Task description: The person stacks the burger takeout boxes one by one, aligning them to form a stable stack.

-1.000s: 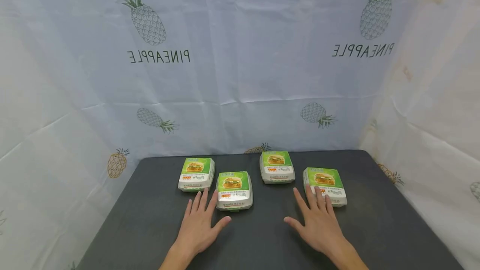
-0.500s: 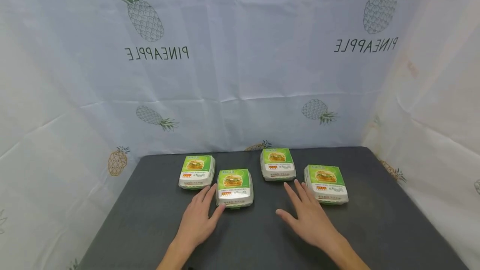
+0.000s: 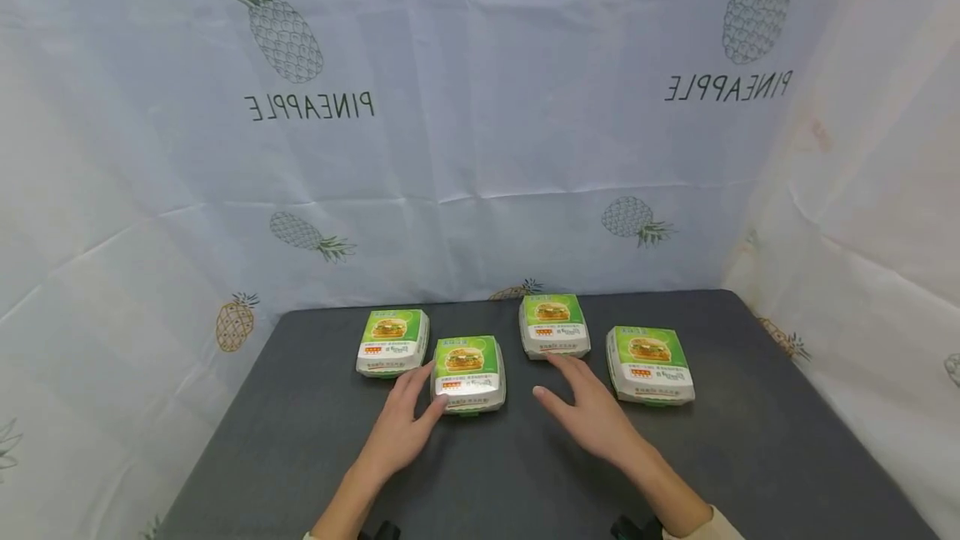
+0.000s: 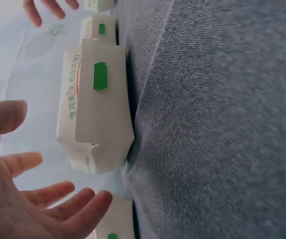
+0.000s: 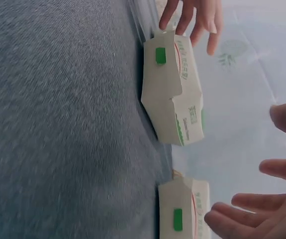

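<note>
Several closed green-and-white burger boxes sit on the dark table. My left hand point(image 3: 401, 427) is spread at the left side of the front middle burger box point(image 3: 468, 373); the left wrist view shows its fingers apart from that box point(image 4: 100, 94). The far-left burger box point(image 3: 392, 342) lies just beyond its fingertips. My right hand point(image 3: 596, 419) is spread right of the front middle box, its fingertips near the front edge of the back burger box point(image 3: 555, 327). In the right wrist view its palm point(image 5: 277, 214) holds nothing. The right burger box point(image 3: 650, 365) stands beside that hand.
A dark cloth-covered table point(image 3: 510, 490) carries the boxes. Behind it hangs a pale curtain point(image 3: 480, 123) printed with pineapples, and similar cloth point(image 3: 90, 340) closes in both sides. A black strap point(image 3: 636, 527) shows at the right wrist.
My right hand has moved left, away from the right burger box. My left hand has shifted slightly toward the front middle box. The boxes stay in place; the head view has tilted slightly.
</note>
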The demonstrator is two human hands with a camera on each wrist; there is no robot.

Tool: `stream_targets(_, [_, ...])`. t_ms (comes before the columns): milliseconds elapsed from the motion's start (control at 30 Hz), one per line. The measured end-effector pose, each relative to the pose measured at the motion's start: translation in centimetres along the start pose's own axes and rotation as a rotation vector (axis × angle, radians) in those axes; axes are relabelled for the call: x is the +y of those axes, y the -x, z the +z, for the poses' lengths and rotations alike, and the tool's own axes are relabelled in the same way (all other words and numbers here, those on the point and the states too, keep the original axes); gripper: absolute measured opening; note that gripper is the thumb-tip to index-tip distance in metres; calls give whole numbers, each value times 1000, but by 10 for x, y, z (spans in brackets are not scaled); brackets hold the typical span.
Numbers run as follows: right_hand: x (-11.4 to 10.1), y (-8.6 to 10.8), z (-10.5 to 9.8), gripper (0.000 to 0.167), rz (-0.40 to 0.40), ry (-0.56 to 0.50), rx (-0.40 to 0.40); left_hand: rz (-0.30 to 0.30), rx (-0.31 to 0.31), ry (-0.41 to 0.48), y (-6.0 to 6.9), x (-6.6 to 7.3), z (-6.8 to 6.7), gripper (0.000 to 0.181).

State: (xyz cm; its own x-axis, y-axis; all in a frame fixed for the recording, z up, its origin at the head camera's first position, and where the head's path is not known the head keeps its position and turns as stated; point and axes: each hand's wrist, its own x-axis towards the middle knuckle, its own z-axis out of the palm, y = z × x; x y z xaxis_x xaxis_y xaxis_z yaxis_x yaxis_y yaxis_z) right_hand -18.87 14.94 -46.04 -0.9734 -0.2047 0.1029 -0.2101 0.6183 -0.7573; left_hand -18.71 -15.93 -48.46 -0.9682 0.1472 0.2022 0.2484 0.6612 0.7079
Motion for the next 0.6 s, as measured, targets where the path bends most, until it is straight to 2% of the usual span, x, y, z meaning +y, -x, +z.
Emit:
stream_targets(200, [-7,-10,13,65,-37,-177,15,-62,-88,87,-5,-1,0,68])
stream_targets(300, [-8,-15,19,64,-48,-229,7,-88,-116,110,-7,-3,1,71])
stream_targets(600, [-9,-32,35,61,-19,-262,-24,-100,-99,127,-16,-4,4,69])
